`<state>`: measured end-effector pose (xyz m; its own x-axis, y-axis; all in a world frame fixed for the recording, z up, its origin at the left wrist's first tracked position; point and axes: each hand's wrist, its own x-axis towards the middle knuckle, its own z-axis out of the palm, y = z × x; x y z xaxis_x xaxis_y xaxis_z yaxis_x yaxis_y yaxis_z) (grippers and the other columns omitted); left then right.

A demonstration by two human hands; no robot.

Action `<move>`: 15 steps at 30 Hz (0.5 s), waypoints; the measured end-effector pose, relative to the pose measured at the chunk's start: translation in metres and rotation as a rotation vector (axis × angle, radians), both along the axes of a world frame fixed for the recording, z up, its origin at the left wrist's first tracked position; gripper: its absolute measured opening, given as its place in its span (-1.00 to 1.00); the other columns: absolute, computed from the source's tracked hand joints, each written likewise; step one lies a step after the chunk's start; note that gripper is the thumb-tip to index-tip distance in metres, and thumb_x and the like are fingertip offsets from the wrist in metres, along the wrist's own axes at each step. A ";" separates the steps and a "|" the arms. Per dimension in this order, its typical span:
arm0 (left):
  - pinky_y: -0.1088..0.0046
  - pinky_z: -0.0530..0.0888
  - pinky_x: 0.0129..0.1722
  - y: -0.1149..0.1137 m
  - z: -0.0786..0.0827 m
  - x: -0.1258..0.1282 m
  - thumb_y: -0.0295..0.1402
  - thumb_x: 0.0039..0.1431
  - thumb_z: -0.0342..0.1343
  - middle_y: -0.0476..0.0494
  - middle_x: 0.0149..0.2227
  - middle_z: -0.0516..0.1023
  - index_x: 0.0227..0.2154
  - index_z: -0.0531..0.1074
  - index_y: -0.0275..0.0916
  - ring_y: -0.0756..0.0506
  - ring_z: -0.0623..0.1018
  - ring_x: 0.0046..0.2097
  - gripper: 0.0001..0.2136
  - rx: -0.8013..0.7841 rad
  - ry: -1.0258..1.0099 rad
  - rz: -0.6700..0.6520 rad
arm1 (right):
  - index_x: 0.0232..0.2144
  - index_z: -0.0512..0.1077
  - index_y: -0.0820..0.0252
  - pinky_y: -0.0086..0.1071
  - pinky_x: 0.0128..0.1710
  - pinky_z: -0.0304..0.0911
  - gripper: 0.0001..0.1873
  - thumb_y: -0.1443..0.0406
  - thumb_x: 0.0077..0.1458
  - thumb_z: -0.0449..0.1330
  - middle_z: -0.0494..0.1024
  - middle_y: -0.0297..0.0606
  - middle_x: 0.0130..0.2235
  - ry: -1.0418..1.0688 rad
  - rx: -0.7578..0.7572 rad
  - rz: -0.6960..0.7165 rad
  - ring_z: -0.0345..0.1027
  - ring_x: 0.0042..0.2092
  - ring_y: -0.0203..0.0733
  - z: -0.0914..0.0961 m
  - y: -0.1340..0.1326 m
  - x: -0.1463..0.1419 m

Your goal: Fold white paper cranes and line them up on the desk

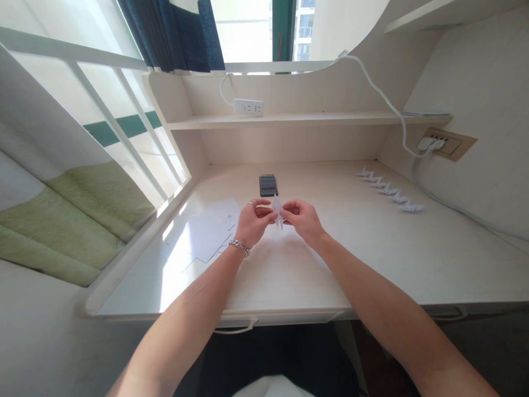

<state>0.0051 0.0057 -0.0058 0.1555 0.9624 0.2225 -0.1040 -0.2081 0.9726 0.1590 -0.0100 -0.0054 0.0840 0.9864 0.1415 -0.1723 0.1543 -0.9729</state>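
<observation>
A small folded piece of white paper (277, 207) is held upright between my two hands, above the middle of the desk. It has a pointed top and two narrow points at the bottom. My left hand (255, 220), with a ring and a chain bracelet, pinches its left side. On the other side my right hand (303, 219) grips the right edge between thumb and fingers. Just beyond the hands lies a dark flat case (268, 186). Several finished paper cranes (389, 190) stand in a slanting row at the right back of the desk.
Loose white paper sheets (209, 229) lie on the left of the desk (372, 253), partly in bright sunlight. A power strip (248, 107) rests on the shelf (306, 118). A white cable (384, 96) hangs down to the wall socket (450, 144). Bed rails (99, 102) border the left.
</observation>
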 end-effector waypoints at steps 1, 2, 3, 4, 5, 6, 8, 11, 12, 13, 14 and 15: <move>0.34 0.56 -0.29 0.001 -0.001 0.000 -0.40 -0.15 0.37 -0.12 -0.41 0.62 -0.26 0.40 -0.29 -0.06 0.60 -0.37 -0.64 0.003 -0.018 0.010 | -0.45 0.45 0.20 -0.29 -0.33 0.40 -0.68 0.20 -0.28 0.43 0.53 -0.34 -0.47 0.006 0.002 -0.002 0.43 -0.39 -0.24 0.000 0.000 0.000; 0.34 0.56 -0.30 0.002 -0.001 0.000 -0.40 -0.16 0.38 -0.11 -0.42 0.61 -0.30 0.40 -0.30 -0.05 0.59 -0.38 -0.66 0.009 -0.032 0.017 | -0.46 0.46 0.21 -0.29 -0.32 0.41 -0.68 0.21 -0.30 0.44 0.54 -0.33 -0.47 0.010 0.001 -0.002 0.43 -0.38 -0.23 0.000 0.000 0.000; 0.34 0.56 -0.30 0.002 -0.002 0.000 -0.40 -0.17 0.38 -0.11 -0.43 0.61 -0.33 0.41 -0.30 -0.05 0.59 -0.39 -0.68 0.016 -0.042 0.021 | -0.46 0.47 0.21 -0.29 -0.31 0.41 -0.67 0.21 -0.32 0.45 0.55 -0.32 -0.46 0.012 -0.002 -0.001 0.44 -0.37 -0.22 0.000 0.000 0.000; 0.34 0.55 -0.31 0.003 -0.002 0.000 -0.39 -0.18 0.38 -0.11 -0.43 0.60 -0.35 0.43 -0.31 -0.05 0.58 -0.40 -0.69 0.021 -0.047 0.026 | -0.47 0.48 0.21 -0.29 -0.31 0.41 -0.67 0.22 -0.34 0.46 0.56 -0.31 -0.46 0.012 -0.006 0.001 0.45 -0.36 -0.22 0.001 0.000 0.001; 0.34 0.55 -0.31 0.003 -0.002 0.000 -0.39 -0.19 0.39 -0.12 -0.44 0.61 -0.37 0.44 -0.32 -0.04 0.58 -0.41 -0.70 0.024 -0.049 0.029 | -0.46 0.49 0.21 -0.30 -0.31 0.41 -0.66 0.22 -0.36 0.47 0.57 -0.30 -0.45 0.012 -0.012 0.002 0.46 -0.36 -0.21 0.002 0.000 0.001; 0.34 0.55 -0.31 0.003 -0.002 0.000 -0.39 -0.19 0.39 -0.12 -0.44 0.61 -0.37 0.45 -0.32 -0.04 0.58 -0.41 -0.70 0.026 -0.049 0.031 | -0.46 0.49 0.20 -0.30 -0.31 0.40 -0.65 0.23 -0.37 0.47 0.57 -0.30 -0.45 0.012 -0.018 0.004 0.46 -0.36 -0.21 0.002 -0.001 0.001; 0.34 0.55 -0.32 0.003 -0.001 0.000 -0.38 -0.19 0.39 -0.13 -0.43 0.61 -0.38 0.47 -0.33 -0.04 0.58 -0.41 -0.71 0.025 -0.046 0.034 | -0.46 0.50 0.20 -0.31 -0.33 0.40 -0.64 0.24 -0.40 0.48 0.57 -0.31 -0.45 0.018 -0.030 0.008 0.46 -0.37 -0.22 0.004 -0.001 0.002; 0.36 0.55 -0.32 0.002 0.000 -0.001 -0.38 -0.20 0.40 -0.13 -0.43 0.62 -0.39 0.48 -0.33 -0.04 0.58 -0.41 -0.72 0.017 -0.053 0.035 | -0.46 0.50 0.20 -0.32 -0.35 0.39 -0.63 0.23 -0.40 0.47 0.57 -0.32 -0.45 0.023 -0.045 0.013 0.45 -0.38 -0.23 0.005 -0.002 0.002; 0.36 0.55 -0.32 0.002 0.000 -0.001 -0.38 -0.20 0.40 -0.13 -0.43 0.62 -0.39 0.49 -0.33 -0.04 0.58 -0.41 -0.72 0.015 -0.056 0.032 | -0.46 0.50 0.20 -0.32 -0.35 0.39 -0.63 0.23 -0.41 0.47 0.57 -0.32 -0.45 0.024 -0.051 0.013 0.45 -0.38 -0.23 0.005 -0.002 0.002; 0.36 0.55 -0.32 0.002 0.000 -0.001 -0.38 -0.20 0.40 -0.13 -0.43 0.62 -0.39 0.49 -0.33 -0.04 0.58 -0.40 -0.72 0.016 -0.059 0.028 | -0.45 0.50 0.20 -0.32 -0.35 0.38 -0.63 0.23 -0.41 0.47 0.57 -0.32 -0.45 0.026 -0.059 0.013 0.45 -0.38 -0.23 0.006 -0.003 0.002; 0.36 0.55 -0.32 0.002 0.000 -0.001 -0.38 -0.20 0.40 -0.13 -0.42 0.62 -0.39 0.49 -0.33 -0.04 0.58 -0.40 -0.72 0.019 -0.061 0.025 | -0.45 0.50 0.20 -0.33 -0.35 0.38 -0.62 0.24 -0.42 0.47 0.57 -0.32 -0.45 0.030 -0.068 0.016 0.45 -0.38 -0.23 0.007 -0.004 0.002; 0.36 0.55 -0.32 0.001 0.000 -0.002 -0.37 -0.20 0.40 -0.12 -0.42 0.62 -0.39 0.50 -0.32 -0.04 0.58 -0.40 -0.72 0.022 -0.060 0.022 | -0.45 0.50 0.20 -0.33 -0.35 0.38 -0.62 0.24 -0.42 0.48 0.57 -0.32 -0.44 0.036 -0.077 0.020 0.45 -0.37 -0.24 0.007 -0.004 0.002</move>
